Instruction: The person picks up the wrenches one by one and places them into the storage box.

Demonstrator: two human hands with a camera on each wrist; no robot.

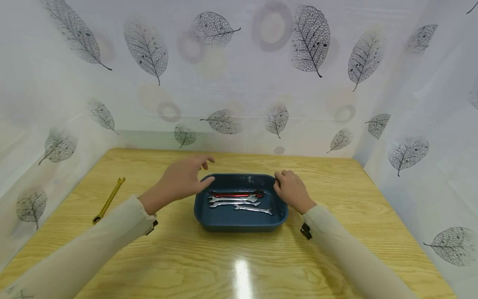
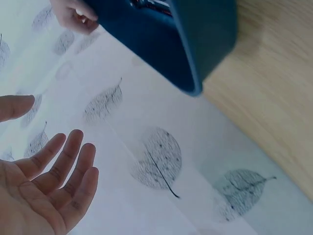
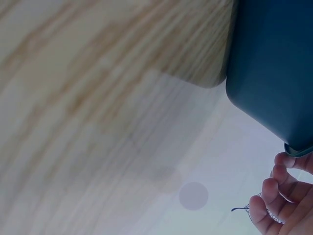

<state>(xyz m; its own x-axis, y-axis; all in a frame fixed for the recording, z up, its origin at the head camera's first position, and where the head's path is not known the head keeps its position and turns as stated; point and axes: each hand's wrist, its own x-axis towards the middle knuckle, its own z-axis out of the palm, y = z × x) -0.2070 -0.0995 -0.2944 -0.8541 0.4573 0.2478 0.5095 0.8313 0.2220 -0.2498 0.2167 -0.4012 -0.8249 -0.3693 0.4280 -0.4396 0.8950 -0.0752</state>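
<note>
A dark blue plastic bin (image 1: 240,228) stands on the table, holding several silver wrenches (image 1: 254,209) and a red wrench (image 1: 235,194). My right hand (image 1: 293,191) grips the bin's rim at the far right corner; in the right wrist view its curled fingers (image 3: 271,191) meet the rim's edge. By the left side of the bin is my left hand (image 1: 179,178), thumb and fingers spread apart with nothing between them. The left wrist view shows its palm and relaxed fingers (image 2: 73,166) apart from the bin wall (image 2: 210,39).
A gold-coloured wrench (image 1: 109,201) lies on the wooden table (image 1: 179,265), left of my left forearm. A white curtain (image 1: 246,83) with a leaf print hangs behind the table and along both sides.
</note>
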